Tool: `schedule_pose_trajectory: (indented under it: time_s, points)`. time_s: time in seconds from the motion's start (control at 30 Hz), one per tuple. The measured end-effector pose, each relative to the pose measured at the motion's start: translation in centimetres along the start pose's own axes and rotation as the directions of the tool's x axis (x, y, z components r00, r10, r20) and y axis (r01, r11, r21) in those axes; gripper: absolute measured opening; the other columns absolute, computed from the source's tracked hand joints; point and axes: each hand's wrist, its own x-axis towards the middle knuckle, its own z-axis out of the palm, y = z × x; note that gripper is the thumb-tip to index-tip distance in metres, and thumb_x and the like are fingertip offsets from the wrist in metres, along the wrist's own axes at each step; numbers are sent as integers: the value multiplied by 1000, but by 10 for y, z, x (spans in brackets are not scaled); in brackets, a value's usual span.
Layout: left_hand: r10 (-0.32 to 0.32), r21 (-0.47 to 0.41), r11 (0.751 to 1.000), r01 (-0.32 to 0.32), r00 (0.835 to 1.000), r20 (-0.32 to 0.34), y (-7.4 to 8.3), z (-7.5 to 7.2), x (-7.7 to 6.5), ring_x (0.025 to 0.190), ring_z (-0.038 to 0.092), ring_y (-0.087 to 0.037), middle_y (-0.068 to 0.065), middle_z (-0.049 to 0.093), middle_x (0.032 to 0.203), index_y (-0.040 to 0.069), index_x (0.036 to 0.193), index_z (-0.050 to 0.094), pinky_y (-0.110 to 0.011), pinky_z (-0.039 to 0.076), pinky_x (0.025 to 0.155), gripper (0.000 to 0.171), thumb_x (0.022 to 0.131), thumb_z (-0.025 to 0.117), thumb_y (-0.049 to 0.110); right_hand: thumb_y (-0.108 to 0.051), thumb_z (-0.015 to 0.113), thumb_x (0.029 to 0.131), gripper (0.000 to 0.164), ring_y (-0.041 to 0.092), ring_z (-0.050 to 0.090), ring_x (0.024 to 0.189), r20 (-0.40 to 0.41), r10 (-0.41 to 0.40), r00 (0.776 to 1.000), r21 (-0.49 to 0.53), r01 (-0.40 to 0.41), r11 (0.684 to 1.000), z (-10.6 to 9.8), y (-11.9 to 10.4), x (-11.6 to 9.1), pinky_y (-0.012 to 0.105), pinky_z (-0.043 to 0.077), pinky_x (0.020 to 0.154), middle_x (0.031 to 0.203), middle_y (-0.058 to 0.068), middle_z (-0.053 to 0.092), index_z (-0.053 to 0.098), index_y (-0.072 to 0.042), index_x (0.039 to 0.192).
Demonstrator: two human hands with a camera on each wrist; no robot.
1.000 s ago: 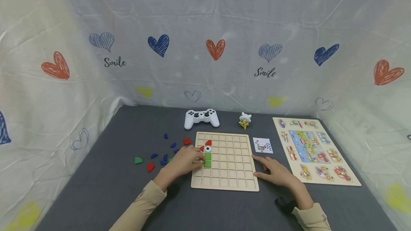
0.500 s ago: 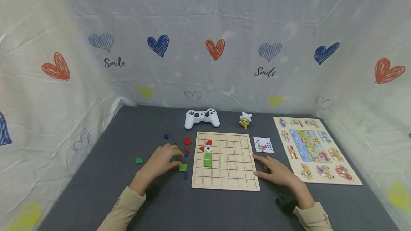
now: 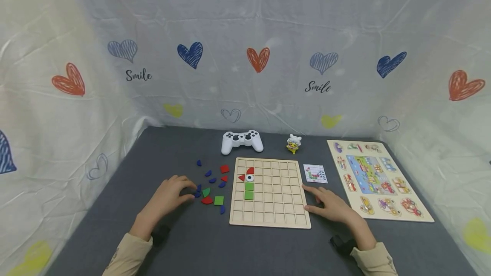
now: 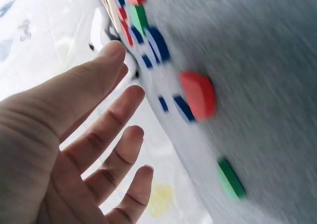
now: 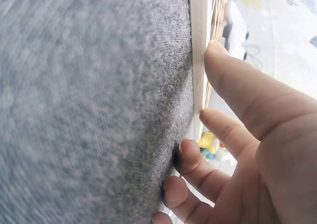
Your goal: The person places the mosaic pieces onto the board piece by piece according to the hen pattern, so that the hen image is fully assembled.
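My left hand (image 3: 166, 197) hovers at the left of the loose pieces, its fingers loosely bent and holding nothing. In the left wrist view, a red piece (image 4: 198, 95) and a green piece (image 4: 230, 178) lie near its fingers. By its fingertips in the head view are blue half-rounds, a green quarter-round (image 3: 206, 192) and a red quarter-round (image 3: 207, 200). With thumb and index finger, my right hand (image 3: 327, 203) touches the right edge of the wooden grid board (image 3: 276, 201). Set in the board are a red triangle (image 3: 241, 177), red quarter-round (image 3: 250, 170), round eye tile (image 3: 249, 178) and two green squares (image 3: 249, 186).
A loose green square (image 3: 219, 200) and red square (image 3: 224, 168) lie left of the board. Behind it stand a white game controller (image 3: 242, 141) and a small figurine (image 3: 293, 143). Rightward lie a pattern card (image 3: 315, 173) and a picture puzzle board (image 3: 377, 182).
My left hand has drawn back leftward from the grid board, across the loose pieces, uncovering several of them and the red triangle. The right hand stays at the board's edge.
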Motion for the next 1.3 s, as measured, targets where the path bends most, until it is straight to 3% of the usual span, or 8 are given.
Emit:
schedule_pose_trajectory:
  time_s: [0.23,0.57,0.8,1.03,1.3]
  points:
    - [-41,14,999,41,999,-30,-22,-9,-16,89,54,-24,4,63,96,23,87,69,-52,41,75,13,75,76,25,-45,63,84,66,6,28,59,7,1,1000,8,-1,1000,-2,-1,0,22,26,55,73,-4,38,44,-15,138]
    - [-77,29,996,79,995,-56,-44,-17,-33,89,56,-29,-1,62,98,20,92,71,-51,43,71,21,73,78,22,-46,63,84,66,6,29,59,0,-3,1000,3,3,1000,0,1,-1,22,25,55,73,-4,39,44,-14,138]
    - [-74,45,996,74,997,-17,-50,-14,-35,88,55,-31,-3,61,100,19,93,69,-51,44,67,22,72,78,20,-46,63,84,66,6,29,60,5,0,1000,7,0,1000,1,3,0,22,26,55,74,-5,39,44,-15,139]
    - [-64,32,997,64,998,-20,-55,-12,-33,93,55,-35,-7,61,104,17,96,69,-56,44,71,23,74,75,9,-46,63,84,66,6,29,59,-3,-6,1000,2,6,1000,2,3,0,21,26,55,73,-5,39,44,-15,138]
    - [-79,22,997,79,997,1,-55,-11,-28,91,57,-33,-7,62,101,15,98,69,-51,47,71,27,74,74,5,-47,62,84,66,6,29,59,5,-3,1000,8,3,1000,1,2,0,22,26,55,74,-4,39,44,-15,138]
